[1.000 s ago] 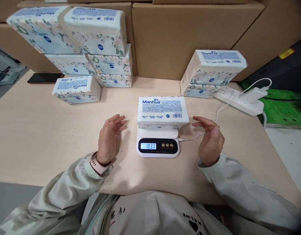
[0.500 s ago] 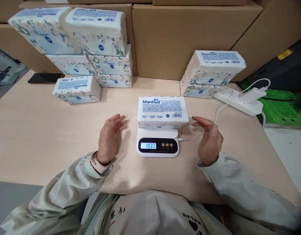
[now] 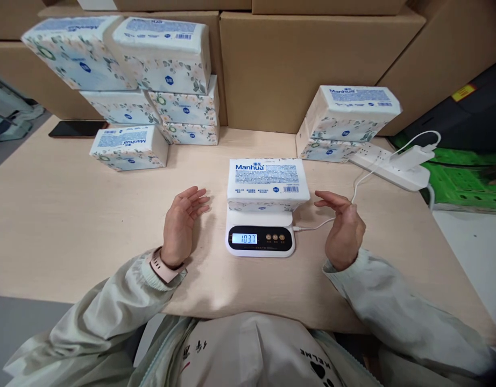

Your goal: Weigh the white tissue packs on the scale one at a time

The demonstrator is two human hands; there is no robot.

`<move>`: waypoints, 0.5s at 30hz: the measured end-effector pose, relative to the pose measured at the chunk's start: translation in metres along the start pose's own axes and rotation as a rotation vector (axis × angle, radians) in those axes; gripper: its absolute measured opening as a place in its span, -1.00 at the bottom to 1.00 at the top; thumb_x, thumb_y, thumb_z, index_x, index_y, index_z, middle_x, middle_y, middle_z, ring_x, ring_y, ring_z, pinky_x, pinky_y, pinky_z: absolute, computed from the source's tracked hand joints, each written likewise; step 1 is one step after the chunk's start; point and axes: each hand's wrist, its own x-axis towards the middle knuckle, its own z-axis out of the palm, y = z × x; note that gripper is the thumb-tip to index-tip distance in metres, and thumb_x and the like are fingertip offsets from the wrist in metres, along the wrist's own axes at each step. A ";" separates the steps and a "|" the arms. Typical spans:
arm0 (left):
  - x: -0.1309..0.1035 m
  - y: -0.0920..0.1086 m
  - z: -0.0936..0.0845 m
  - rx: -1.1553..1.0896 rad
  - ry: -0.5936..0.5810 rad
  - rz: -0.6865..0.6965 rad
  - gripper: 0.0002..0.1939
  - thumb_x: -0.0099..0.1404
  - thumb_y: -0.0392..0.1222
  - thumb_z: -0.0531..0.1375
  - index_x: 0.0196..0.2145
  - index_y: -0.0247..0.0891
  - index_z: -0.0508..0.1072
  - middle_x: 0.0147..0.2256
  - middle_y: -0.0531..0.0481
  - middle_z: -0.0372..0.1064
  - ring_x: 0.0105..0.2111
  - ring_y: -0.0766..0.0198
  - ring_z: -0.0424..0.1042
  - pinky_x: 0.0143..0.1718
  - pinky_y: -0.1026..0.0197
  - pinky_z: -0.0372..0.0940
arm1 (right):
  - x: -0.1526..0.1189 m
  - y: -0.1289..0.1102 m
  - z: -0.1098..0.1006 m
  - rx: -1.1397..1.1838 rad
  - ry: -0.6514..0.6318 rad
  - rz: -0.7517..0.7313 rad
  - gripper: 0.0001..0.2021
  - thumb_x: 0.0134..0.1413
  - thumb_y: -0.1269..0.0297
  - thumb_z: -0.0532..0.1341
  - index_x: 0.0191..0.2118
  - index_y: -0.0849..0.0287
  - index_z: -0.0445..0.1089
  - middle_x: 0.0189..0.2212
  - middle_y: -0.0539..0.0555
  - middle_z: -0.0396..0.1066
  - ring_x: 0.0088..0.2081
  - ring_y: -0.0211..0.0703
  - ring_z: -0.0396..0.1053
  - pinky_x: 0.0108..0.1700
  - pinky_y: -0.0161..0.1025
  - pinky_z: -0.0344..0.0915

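Tissue pack [image 3: 268, 181] lies flat on the scale [image 3: 260, 236], at the middle of the table [image 3: 70, 215], label side up with "Manhua" readable. The scale's display shows 103.7, and a white cable [image 3: 318, 226] runs from its right side. The left hand [image 3: 181, 224] rests on the table just left of the scale, palm turned inward, fingers spread and holding nothing; a pink watch [image 3: 161, 267] sits on its wrist. The right hand [image 3: 342, 228] hovers just right of the pack, fingers loosely open and empty, over the cable. Neither hand touches the pack.

Farther back on the left, a single pack [image 3: 129, 147] lies alone, and behind it a pile of packs [image 3: 151, 75] leans against cardboard boxes [image 3: 304, 64]. A dark phone [image 3: 76, 128] lies beside that pile. To the right, two stacked packs [image 3: 348, 121] stand near a power strip [image 3: 393, 169] with a charger [image 3: 411, 157] plugged in.
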 end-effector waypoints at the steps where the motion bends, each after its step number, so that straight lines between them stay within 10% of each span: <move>1: 0.000 0.000 0.001 0.004 0.009 0.019 -0.51 0.36 0.22 0.32 0.04 -0.20 0.55 0.11 -0.24 0.55 0.02 0.02 0.57 0.05 -0.03 0.47 | 0.001 0.001 -0.001 -0.003 0.000 -0.002 -0.45 0.48 -0.12 -0.06 -0.02 0.04 0.62 -0.03 0.13 0.61 -0.04 0.05 0.55 0.25 0.20 0.34; 6: -0.002 0.009 0.015 0.091 -0.018 0.178 -0.58 0.36 0.09 0.38 0.07 -0.17 0.59 0.13 -0.20 0.57 0.14 -0.02 0.55 0.26 -0.15 0.42 | 0.009 -0.010 -0.003 0.005 -0.146 0.100 -0.40 0.46 -0.24 -0.03 0.13 0.05 0.58 0.17 0.16 0.57 0.13 0.08 0.52 0.39 0.27 0.27; 11: 0.004 0.030 0.042 0.099 -0.348 0.125 -0.54 0.41 0.02 0.38 0.20 -0.09 0.57 0.30 -0.12 0.45 0.37 -0.09 0.39 0.47 -0.27 0.23 | 0.023 -0.052 0.010 0.039 -0.537 0.229 -0.44 0.44 -0.25 0.08 0.37 -0.16 0.40 0.42 0.00 0.37 0.49 0.10 0.23 0.56 0.33 0.07; 15: 0.013 0.048 0.044 0.085 -0.359 0.237 -0.51 0.36 0.04 0.43 0.19 -0.09 0.58 0.31 -0.10 0.45 0.39 -0.15 0.36 0.45 -0.30 0.26 | 0.048 -0.075 0.041 0.120 -0.696 0.257 -0.45 0.41 -0.27 0.11 0.29 -0.13 0.48 0.34 0.00 0.47 0.40 0.08 0.36 0.52 0.26 0.21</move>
